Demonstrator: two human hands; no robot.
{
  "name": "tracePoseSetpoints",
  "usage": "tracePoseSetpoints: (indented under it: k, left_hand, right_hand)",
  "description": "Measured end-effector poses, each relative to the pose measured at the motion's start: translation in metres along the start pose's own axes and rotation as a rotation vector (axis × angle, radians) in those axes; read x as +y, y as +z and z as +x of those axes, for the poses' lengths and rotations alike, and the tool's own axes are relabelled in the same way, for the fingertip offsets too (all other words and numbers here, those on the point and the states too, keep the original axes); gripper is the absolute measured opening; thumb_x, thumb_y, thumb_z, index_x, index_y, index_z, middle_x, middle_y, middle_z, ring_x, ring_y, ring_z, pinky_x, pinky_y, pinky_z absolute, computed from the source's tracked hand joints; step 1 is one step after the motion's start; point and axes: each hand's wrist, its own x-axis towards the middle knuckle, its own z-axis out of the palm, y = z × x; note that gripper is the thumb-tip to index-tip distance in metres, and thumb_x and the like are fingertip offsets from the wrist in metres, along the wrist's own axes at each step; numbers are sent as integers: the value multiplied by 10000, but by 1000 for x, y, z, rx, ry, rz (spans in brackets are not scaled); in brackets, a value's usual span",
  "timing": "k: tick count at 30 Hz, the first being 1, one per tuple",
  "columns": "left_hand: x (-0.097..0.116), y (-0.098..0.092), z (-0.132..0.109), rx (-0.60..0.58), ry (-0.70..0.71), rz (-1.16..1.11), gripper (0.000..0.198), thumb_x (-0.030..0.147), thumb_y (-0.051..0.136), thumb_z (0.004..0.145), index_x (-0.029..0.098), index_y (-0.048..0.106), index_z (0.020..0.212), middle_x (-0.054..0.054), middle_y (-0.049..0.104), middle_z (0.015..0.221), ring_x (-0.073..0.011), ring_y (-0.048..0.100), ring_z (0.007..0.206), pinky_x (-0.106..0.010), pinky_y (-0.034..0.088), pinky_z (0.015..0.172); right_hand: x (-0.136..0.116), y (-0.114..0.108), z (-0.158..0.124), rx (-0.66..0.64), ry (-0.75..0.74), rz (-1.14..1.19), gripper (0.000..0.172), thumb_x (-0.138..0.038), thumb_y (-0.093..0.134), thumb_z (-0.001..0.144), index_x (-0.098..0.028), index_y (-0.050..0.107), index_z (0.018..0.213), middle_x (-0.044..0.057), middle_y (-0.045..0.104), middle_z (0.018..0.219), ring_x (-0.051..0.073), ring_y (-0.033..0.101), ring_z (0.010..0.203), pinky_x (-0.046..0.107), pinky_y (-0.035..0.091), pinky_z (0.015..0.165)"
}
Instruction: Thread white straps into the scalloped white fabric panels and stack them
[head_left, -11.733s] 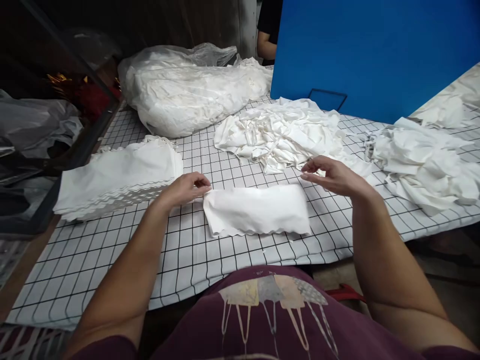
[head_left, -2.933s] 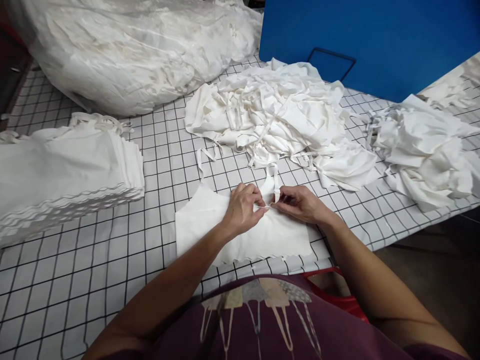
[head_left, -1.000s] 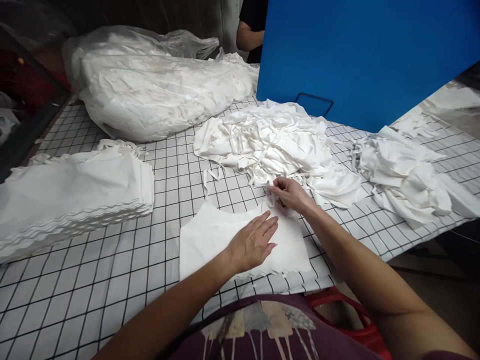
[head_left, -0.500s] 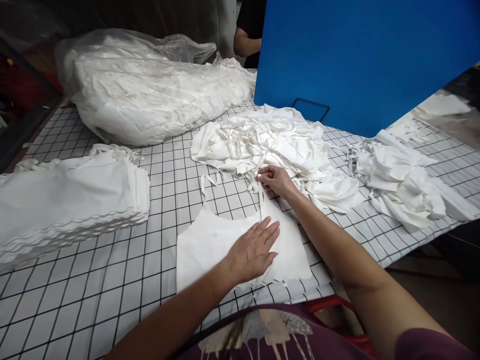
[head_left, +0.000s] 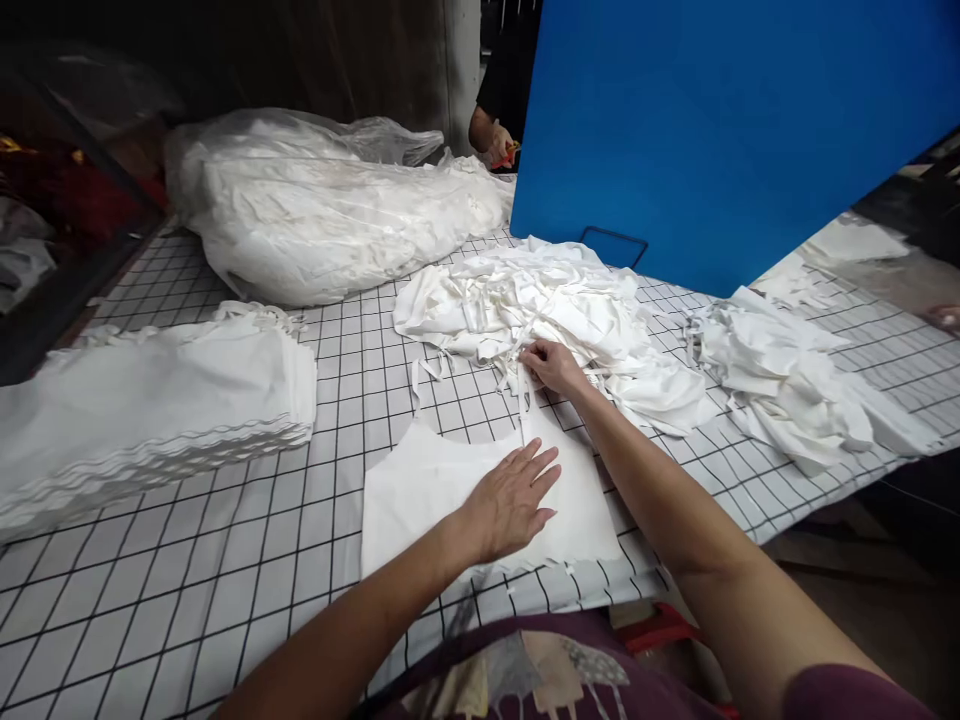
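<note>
Pressing flat on the white top (head_left: 420, 495), left hand (head_left: 510, 500) with fingers spread, right hand (head_left: 551, 365) fingertips pinched on its strap (head_left: 523, 395), heap of garments (head_left: 540, 300) just beyond

Even, fairly bright light falls from overhead on the checked tablecloth (head_left: 225, 560), with only soft shadows beneath the forearms. The white fabric pile (head_left: 540, 300) near twelve o'clock is nearly washed out. Toward ten o'clock the room goes dark and murky. Grid lines bow at the edges; corners look slightly soft.
</note>
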Motion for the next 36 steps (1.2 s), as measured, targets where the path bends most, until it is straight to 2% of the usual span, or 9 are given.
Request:
tracePoseSetpoints:
  k: [8,13,16,19,22,25,28,30,36]
  left_hand:
    - [-23,-53,-53,125,-66,-5,371,321,480,1004,137,534,1323,-131,472,1505,-273,276,1492,-450,381,1179]
    - [-40,-54,-96,80,-170,71,460,337,490,1002,162,439,1425,-124,386,1566,-269,183,1518,-474,348,1192]
    - [-46,-46,-103,15,-212,94,528,384,502,993,180,400,1469,-110,324,1599,-267,145,1526,-477,289,1217]
    - [-49,-40,-104,-9,-229,92,570,422,496,990,188,378,1495,-105,290,1613,-277,150,1526,-485,256,1225]
    - [-51,-37,-105,-1,-226,94,585,445,472,994,180,371,1505,-96,288,1616,-288,156,1525,-477,240,1227]
    - [-52,-36,-105,12,-217,97,589,457,456,998,172,370,1506,-93,291,1616,-296,158,1524,-468,218,1231]
    - [-53,-36,-104,9,-213,81,594,469,449,996,157,379,1497,-120,309,1605,-319,243,1496,-493,225,1216]
    - [-53,-38,-103,6,-216,66,585,474,452,993,170,385,1488,-123,322,1598,-316,333,1451,-503,258,1193]
    - [-49,-46,-99,17,-224,72,487,424,490,982,179,479,1403,-128,410,1534,-304,435,1358,-492,286,1179]
  right_hand:
    - [-59,-11,-14,62,-130,-111,282,-430,590,853,-154,618,800,12,586,649,113,452,551,262,362,549]
    - [-104,54,-7,-172,-445,-384,222,-246,564,897,-141,685,1051,114,657,996,185,586,787,297,457,671]
    - [-114,102,10,-282,-683,-677,427,-121,584,851,-182,621,1273,166,545,1303,297,529,1090,378,464,809]
    - [-119,124,26,-429,-827,-872,310,-111,533,877,-164,680,1145,168,538,1335,339,460,1161,445,421,872]
    - [-135,107,20,-406,-912,-824,238,-123,480,906,-129,686,1024,169,611,1186,306,482,1071,440,393,863]
    - [-163,55,-14,-468,-945,-601,199,-230,512,933,-134,675,996,140,646,1031,263,523,973,409,401,832]
    - [-186,-2,-55,-1046,-825,-344,238,-370,598,918,-180,683,1033,89,672,988,202,591,885,329,442,767]
    - [-187,-22,-73,-1227,-626,-262,264,-412,628,901,-195,682,1040,60,679,925,169,607,800,286,442,694]
    - [-125,22,-90,-789,-104,-305,393,-553,542,909,-179,593,801,-2,557,682,114,461,581,260,340,546]
